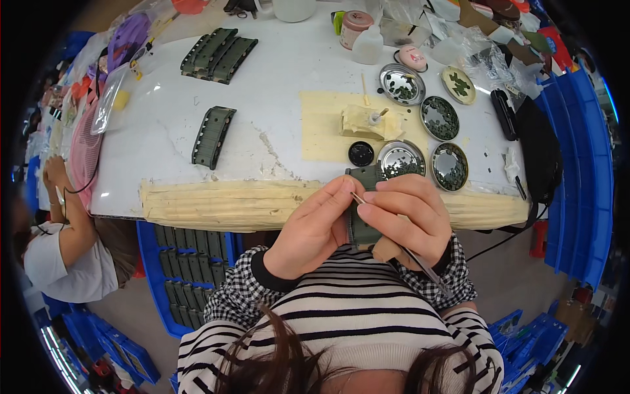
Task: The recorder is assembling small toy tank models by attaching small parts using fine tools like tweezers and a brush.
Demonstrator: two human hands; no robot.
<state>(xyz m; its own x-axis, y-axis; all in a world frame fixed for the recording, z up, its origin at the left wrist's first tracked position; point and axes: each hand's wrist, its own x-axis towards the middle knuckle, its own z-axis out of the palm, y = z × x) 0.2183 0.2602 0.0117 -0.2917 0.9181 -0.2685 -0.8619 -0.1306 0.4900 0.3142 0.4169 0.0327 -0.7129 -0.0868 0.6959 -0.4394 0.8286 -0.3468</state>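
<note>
My right hand (413, 217) is closed round a pair of metal tweezers (420, 261), its slim tip reaching my left fingertips. A tan wrap covers one right finger. My left hand (315, 226) pinches thumb and forefinger together at that tip; whatever sits between them is too small to make out. Between and below both hands is a dark green ribbed plastic part (363, 231), partly covered by my fingers, its far end toward the table edge. Just beyond it stand round metal dishes of small dark green pieces, the nearest dish (380, 152) close to my right hand.
A taped block (362, 125) with a small upright pot stands on yellow paper, beside a black cap (361, 153). More green parts (214, 138) lie left. Padded tape (216, 205) lines the table edge. A blue crate (154, 276) of green parts sits below; another person (72, 243) works at left.
</note>
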